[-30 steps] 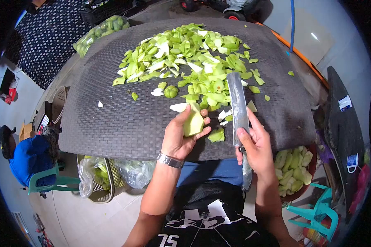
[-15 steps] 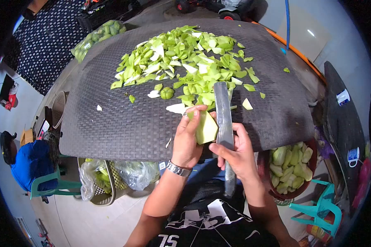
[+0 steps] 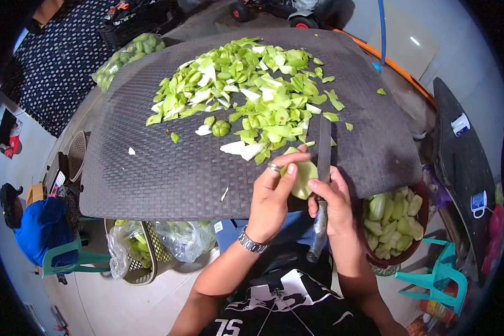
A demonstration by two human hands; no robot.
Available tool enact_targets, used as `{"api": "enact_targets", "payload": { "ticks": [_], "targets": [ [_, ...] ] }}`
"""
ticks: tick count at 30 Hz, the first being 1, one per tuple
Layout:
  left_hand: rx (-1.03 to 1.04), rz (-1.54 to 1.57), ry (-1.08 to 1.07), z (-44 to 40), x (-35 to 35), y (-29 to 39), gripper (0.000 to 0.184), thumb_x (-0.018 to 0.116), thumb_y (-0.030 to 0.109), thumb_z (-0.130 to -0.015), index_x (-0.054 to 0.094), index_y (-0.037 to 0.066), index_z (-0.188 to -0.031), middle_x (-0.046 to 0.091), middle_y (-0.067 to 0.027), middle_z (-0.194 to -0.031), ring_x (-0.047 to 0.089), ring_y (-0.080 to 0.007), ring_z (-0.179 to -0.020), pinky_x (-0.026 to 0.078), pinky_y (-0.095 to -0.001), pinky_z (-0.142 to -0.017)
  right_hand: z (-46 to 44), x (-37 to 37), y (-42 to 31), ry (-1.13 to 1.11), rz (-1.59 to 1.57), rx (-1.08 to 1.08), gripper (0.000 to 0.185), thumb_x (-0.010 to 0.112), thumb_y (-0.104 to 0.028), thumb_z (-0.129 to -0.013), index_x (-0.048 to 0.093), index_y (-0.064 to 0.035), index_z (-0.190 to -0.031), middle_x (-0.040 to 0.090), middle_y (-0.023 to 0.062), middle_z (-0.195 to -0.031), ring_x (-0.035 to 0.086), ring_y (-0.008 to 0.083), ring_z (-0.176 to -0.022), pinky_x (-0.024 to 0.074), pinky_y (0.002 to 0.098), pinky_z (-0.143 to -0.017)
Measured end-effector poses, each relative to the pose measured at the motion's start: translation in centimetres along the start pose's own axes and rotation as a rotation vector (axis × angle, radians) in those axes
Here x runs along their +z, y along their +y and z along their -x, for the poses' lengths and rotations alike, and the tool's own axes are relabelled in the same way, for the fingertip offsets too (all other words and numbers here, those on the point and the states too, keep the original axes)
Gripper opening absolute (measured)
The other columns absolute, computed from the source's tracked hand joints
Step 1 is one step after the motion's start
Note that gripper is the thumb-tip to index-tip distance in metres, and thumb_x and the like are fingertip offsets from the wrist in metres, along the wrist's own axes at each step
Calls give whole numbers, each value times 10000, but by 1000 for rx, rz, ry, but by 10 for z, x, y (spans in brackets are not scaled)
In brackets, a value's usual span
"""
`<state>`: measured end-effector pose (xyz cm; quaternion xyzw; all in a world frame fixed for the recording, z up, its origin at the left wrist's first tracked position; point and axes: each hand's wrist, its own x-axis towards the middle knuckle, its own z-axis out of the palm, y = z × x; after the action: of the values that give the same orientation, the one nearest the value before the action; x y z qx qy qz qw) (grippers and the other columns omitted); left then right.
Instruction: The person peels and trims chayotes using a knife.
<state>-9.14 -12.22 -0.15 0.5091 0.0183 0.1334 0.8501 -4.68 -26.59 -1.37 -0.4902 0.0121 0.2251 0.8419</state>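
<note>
My left hand [image 3: 271,199], with a ring and a metal watch, is closed around a pale green, partly peeled chayote [image 3: 304,182] over the table's near edge. In my right hand [image 3: 337,206] is a knife [image 3: 324,147], gripped by its dark handle, the blade pointing away from me and lying along the chayote's right side. My right thumb touches the chayote. Just beyond both hands spreads a heap of green and white peelings [image 3: 274,106] on the dark woven-pattern table [image 3: 140,179]. A small ribbed green chunk [image 3: 220,128] lies at the heap's near side.
Below the table on the right stands a dark red tub [image 3: 423,229] of peeled chayotes, near a teal stool [image 3: 445,271]. At lower left is a slatted basket [image 3: 161,252] with plastic bags. A bag of green chayotes [image 3: 131,53] sits beyond the table's far left corner.
Both hands have shifted slightly right with the chayote and knife. The knife has turned, so its blade looks narrower and more upright. A strip of peel near the heap's front looks larger.
</note>
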Motion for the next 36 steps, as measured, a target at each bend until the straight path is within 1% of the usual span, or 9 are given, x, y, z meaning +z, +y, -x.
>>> {"api": "enact_targets", "payload": {
  "ticks": [7,10,13,16,19,29,32,34,36],
  "targets": [
    [12,-122,109,-20,-10,26,309,539,190,-1103,671,27,-1330,719,-108,-1210,653,-133,-997,563,-291,-827,14,-35,-36,117,91,-126,341,701,-258,-894,545,-67,-1131,601,48,-831,493,99,-434,415,237,-373],
    [86,-1000,218,-50,-50,36,508,685,232,-1000,572,-75,-1389,689,-234,-1095,676,-270,-904,562,-398,-790,26,-90,-66,375,243,-337,345,704,-296,-905,549,-81,-1126,583,18,-812,472,74,-436,412,221,-391],
    [157,-1334,87,-66,-81,40,897,796,250,-886,305,-95,-1552,535,-350,-1406,579,-479,-1260,490,-483,-1057,37,-169,-110,641,620,-600,382,801,-252,-876,552,-76,-1107,590,18,-796,530,91,-512,433,241,-463],
    [567,-1480,176,-69,-98,79,809,824,227,-866,431,-26,-1527,529,-294,-1477,510,-434,-1391,437,-476,-1147,61,-267,-132,1018,1075,-795,477,867,-248,-848,551,-42,-1139,632,52,-837,583,128,-570,429,270,-489],
    [607,-1242,421,-46,-126,123,562,790,199,-935,584,-13,-1414,586,-191,-1460,582,-256,-1324,519,-386,-1043,91,-281,-133,1345,1570,-526,675,864,-340,-850,498,22,-1285,676,192,-1083,672,334,-994,517,465,-864],
    [711,-641,1543,158,-368,138,293,595,316,-1042,646,29,-1074,576,-42,-791,519,-115,-697,402,-275,-588,86,-246,-130,789,763,-411,549,770,-167,-893,530,-37,-1369,649,73,-1070,605,119,-845,491,276,-746],
    [261,-1182,1482,237,-469,40,213,539,238,-1021,624,53,-960,587,-53,-786,530,-134,-687,430,-304,-585,66,-166,-134,500,623,-453,525,716,-115,-902,534,-22,-1386,643,71,-1112,620,134,-869,509,292,-788],
    [22,-355,1360,231,-476,-24,183,546,212,-980,620,63,-904,607,-57,-792,573,-164,-698,481,-356,-585,48,-135,-116,414,571,-276,508,684,-115,-910,542,-8,-1386,633,44,-958,586,109,-697,479,252,-620],
    [-277,-371,934,223,-477,-92,374,473,288,-1022,710,18,-1124,721,-85,-923,662,-214,-721,557,-372,-662,34,-106,-102,286,565,-11,435,654,-120,-911,582,-4,-1324,561,9,-731,461,62,-465,336,224,-393]
  ]
}}
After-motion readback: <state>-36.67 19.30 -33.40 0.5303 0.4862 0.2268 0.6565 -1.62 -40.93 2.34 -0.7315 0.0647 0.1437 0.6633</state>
